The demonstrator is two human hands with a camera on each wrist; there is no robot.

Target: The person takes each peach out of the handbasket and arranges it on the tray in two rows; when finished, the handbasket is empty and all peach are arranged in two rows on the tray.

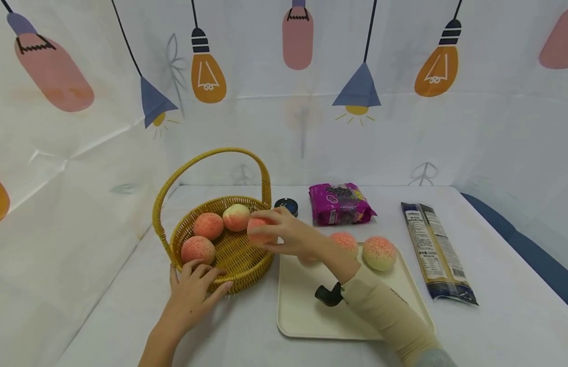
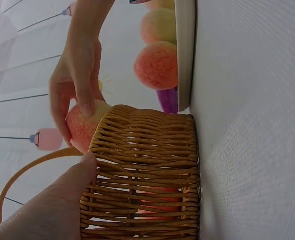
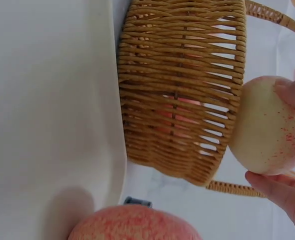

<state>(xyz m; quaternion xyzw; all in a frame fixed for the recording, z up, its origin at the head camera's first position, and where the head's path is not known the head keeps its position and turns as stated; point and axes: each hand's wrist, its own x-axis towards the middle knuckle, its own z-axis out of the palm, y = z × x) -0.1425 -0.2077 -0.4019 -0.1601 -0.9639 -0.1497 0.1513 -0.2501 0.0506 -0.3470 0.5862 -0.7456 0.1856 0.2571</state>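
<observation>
A peach (image 1: 262, 232) is in the grip of my right hand (image 1: 290, 234), at the right rim of the wicker basket (image 1: 247, 280). The right wrist view shows the pale side of this held peach (image 3: 262, 125) beside the rim, between thumb and fingers. My left hand (image 1: 189, 300) holds the basket's near-left rim; in the left wrist view its thumb (image 2: 82, 170) lies on the rim. Inside the basket sit three peaches, one (image 1: 198, 250) close to the left fingers. Other peaches (image 1: 379, 253) rest on the cream tray (image 1: 311, 326), one mostly hidden by the right arm.
A purple packet (image 1: 341, 204) lies behind the tray, with a dark round-lidded container (image 1: 286, 206) beside the basket. To the right lies a long noodle-like packet (image 1: 437, 252). The basket's tall handle (image 1: 228, 150) arches above it. A black strap piece (image 1: 328, 294) shows at the right wrist.
</observation>
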